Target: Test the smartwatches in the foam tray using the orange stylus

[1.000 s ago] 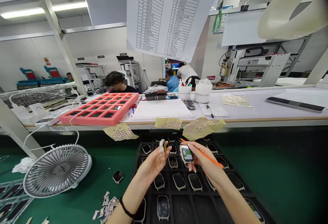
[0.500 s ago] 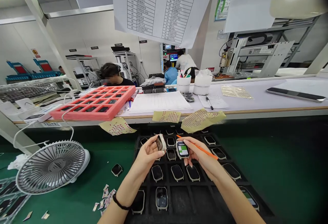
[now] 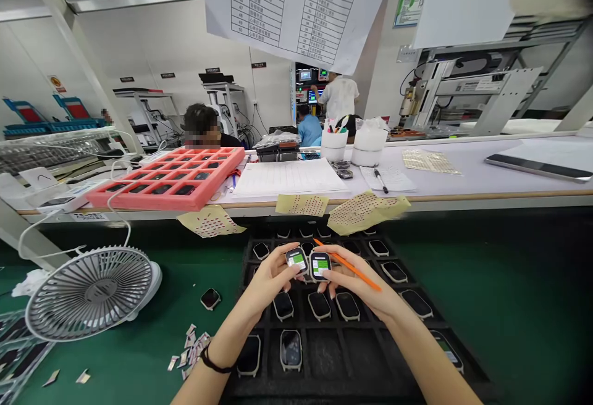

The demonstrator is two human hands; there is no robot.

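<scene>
While I steer from afar, the left hand (image 3: 267,276) and right hand (image 3: 359,281) pinch a smartwatch (image 3: 296,259) and a second smartwatch (image 3: 320,265) by their edges, clear of the lit screens (image 3: 298,260).

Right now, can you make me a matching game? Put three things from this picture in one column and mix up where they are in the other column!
Things:
1. orange stick
2. pink tray
3. white fan

Places:
A. on the green mat
B. in the right hand
C. on the white bench

Right pairs: 1-B, 2-C, 3-A
</scene>
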